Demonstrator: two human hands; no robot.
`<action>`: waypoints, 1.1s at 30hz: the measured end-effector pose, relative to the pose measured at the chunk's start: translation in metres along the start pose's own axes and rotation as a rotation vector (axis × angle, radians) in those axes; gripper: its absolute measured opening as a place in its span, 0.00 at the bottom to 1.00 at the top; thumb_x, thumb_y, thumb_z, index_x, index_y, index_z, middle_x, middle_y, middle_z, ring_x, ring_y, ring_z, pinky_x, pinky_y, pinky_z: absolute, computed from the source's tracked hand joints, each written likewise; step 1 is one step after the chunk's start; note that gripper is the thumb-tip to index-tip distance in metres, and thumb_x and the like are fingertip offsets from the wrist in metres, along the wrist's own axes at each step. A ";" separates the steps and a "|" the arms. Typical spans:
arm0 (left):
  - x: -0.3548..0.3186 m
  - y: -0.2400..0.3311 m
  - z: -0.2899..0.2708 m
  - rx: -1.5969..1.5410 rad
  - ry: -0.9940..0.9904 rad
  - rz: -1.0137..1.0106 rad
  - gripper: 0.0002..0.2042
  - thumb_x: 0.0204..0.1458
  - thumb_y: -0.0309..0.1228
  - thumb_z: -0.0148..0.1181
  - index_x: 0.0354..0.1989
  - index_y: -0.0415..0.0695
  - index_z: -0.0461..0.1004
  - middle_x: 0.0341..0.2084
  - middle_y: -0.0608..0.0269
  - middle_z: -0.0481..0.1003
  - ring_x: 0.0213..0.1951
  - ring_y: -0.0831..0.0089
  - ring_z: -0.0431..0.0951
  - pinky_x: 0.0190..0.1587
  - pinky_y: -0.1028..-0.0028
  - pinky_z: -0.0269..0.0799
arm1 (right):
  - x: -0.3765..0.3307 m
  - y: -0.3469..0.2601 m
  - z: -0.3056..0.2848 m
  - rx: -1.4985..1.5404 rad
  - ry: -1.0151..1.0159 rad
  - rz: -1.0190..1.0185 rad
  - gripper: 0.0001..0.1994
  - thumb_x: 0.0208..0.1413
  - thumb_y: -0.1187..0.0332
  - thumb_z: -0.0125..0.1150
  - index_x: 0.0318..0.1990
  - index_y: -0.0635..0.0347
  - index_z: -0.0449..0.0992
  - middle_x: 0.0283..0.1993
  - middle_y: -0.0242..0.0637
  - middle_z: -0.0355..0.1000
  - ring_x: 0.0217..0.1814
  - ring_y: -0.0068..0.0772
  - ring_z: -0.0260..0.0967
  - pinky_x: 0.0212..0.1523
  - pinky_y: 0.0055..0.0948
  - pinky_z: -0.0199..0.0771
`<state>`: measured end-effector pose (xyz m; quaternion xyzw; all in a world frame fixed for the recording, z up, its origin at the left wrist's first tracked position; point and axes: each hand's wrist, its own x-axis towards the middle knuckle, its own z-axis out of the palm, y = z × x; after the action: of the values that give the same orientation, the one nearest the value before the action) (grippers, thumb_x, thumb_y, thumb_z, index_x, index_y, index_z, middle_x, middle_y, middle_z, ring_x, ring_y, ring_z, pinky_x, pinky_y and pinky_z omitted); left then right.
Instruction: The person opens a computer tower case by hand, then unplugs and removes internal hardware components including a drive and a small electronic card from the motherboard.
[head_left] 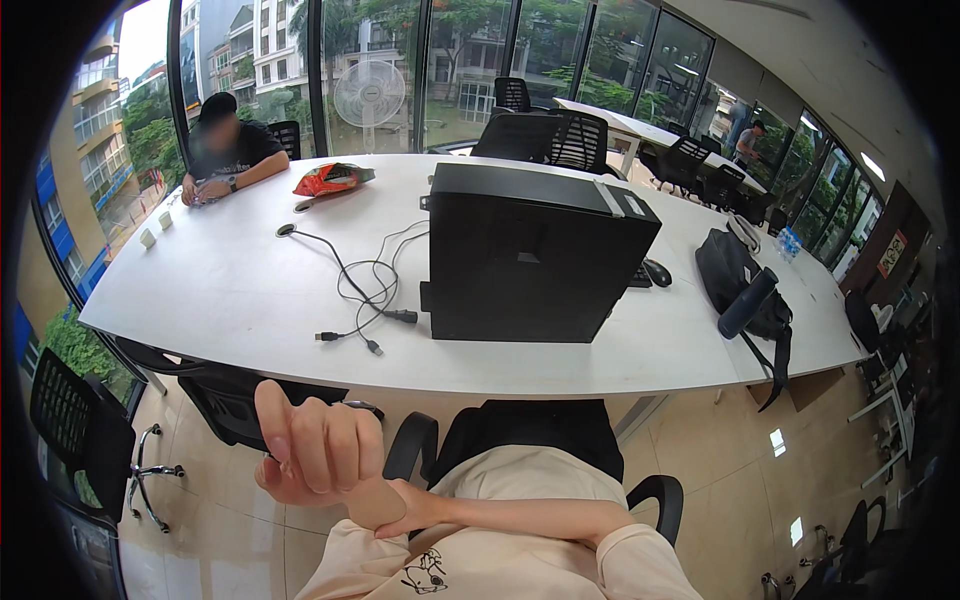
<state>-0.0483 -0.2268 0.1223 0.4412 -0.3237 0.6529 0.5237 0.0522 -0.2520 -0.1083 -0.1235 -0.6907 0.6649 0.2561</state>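
A long white tabletop (230,290) curves across an office lit by daylight. Floor-to-ceiling windows (400,60) with dark frames run along the far wall, showing trees and buildings outside. A white standing fan (369,95) stands by the glass. Black mesh office chairs (70,430) ring the tabletop, and more chairs sit at a second white table (640,130) further back. The floor (720,480) is glossy beige tile that reflects the ceiling lights.

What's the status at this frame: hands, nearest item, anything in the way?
Left hand raised, loosely curled, empty. Right hand clasps the left wrist. Nearest: black office chair at the white table. Black computer case and loose cables beyond.
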 end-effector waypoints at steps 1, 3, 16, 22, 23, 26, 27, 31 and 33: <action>0.000 0.000 -0.001 -0.005 0.000 -0.001 0.10 0.66 0.35 0.56 0.41 0.46 0.62 0.14 0.63 0.70 0.10 0.74 0.60 0.16 0.74 0.56 | 0.001 -0.001 0.001 -0.011 0.010 0.005 0.43 0.46 0.60 0.82 0.68 0.64 0.67 0.54 0.41 0.78 0.55 0.30 0.75 0.60 0.32 0.73; 0.000 0.000 0.001 -0.005 -0.003 -0.007 0.10 0.66 0.35 0.57 0.41 0.46 0.62 0.14 0.63 0.70 0.10 0.74 0.60 0.16 0.74 0.55 | 0.000 -0.003 0.010 -0.024 0.106 -0.049 0.41 0.46 0.60 0.81 0.67 0.64 0.67 0.54 0.41 0.78 0.54 0.31 0.75 0.59 0.32 0.74; 0.002 0.010 -0.002 0.037 -0.057 0.039 0.09 0.65 0.33 0.57 0.40 0.45 0.62 0.13 0.63 0.70 0.09 0.75 0.59 0.16 0.75 0.53 | 0.012 -0.019 0.018 -0.052 0.284 -0.225 0.29 0.49 0.63 0.80 0.55 0.64 0.72 0.44 0.43 0.79 0.43 0.33 0.76 0.49 0.32 0.75; 0.003 0.008 -0.008 0.001 -0.032 0.023 0.09 0.65 0.33 0.58 0.40 0.46 0.62 0.13 0.64 0.70 0.09 0.76 0.59 0.15 0.75 0.53 | 0.017 -0.023 0.009 -0.064 0.209 -0.234 0.28 0.49 0.66 0.80 0.54 0.64 0.72 0.43 0.40 0.79 0.43 0.30 0.75 0.49 0.32 0.75; 0.003 0.007 -0.005 0.006 -0.034 0.023 0.09 0.65 0.33 0.58 0.40 0.46 0.62 0.13 0.64 0.70 0.09 0.76 0.59 0.15 0.75 0.53 | 0.024 -0.038 0.011 -0.062 0.205 -0.237 0.28 0.49 0.66 0.80 0.54 0.64 0.72 0.43 0.40 0.79 0.43 0.30 0.75 0.49 0.32 0.75; 0.004 0.000 0.004 -0.042 -0.009 0.031 0.11 0.60 0.28 0.61 0.36 0.47 0.61 0.11 0.67 0.66 0.09 0.79 0.58 0.15 0.78 0.54 | 0.044 -0.072 0.017 0.005 0.253 -0.346 0.23 0.46 0.68 0.80 0.47 0.64 0.76 0.41 0.39 0.79 0.42 0.29 0.75 0.47 0.31 0.75; 0.003 -0.002 0.003 0.002 -0.018 0.042 0.11 0.60 0.28 0.61 0.36 0.47 0.61 0.10 0.67 0.66 0.09 0.79 0.58 0.14 0.78 0.53 | 0.050 -0.075 0.018 0.073 0.279 -0.374 0.20 0.45 0.70 0.80 0.44 0.64 0.77 0.40 0.38 0.79 0.41 0.29 0.75 0.46 0.30 0.75; -0.005 -0.005 0.012 -0.011 0.047 0.208 0.11 0.61 0.31 0.60 0.34 0.42 0.62 0.08 0.64 0.64 0.07 0.78 0.56 0.13 0.76 0.54 | 0.072 -0.104 -0.017 0.047 -0.070 -0.637 0.16 0.42 0.74 0.79 0.38 0.65 0.79 0.37 0.38 0.79 0.40 0.28 0.74 0.43 0.28 0.75; -0.004 -0.004 0.012 0.023 0.001 0.177 0.11 0.60 0.29 0.60 0.35 0.44 0.62 0.09 0.65 0.65 0.07 0.79 0.56 0.13 0.77 0.53 | 0.067 -0.095 -0.004 0.063 0.037 -0.600 0.17 0.41 0.75 0.77 0.40 0.65 0.79 0.36 0.37 0.78 0.39 0.27 0.74 0.43 0.27 0.74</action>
<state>-0.0417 -0.2378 0.1235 0.4164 -0.3538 0.7005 0.4590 0.0147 -0.2224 -0.0026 0.0819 -0.6706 0.5784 0.4572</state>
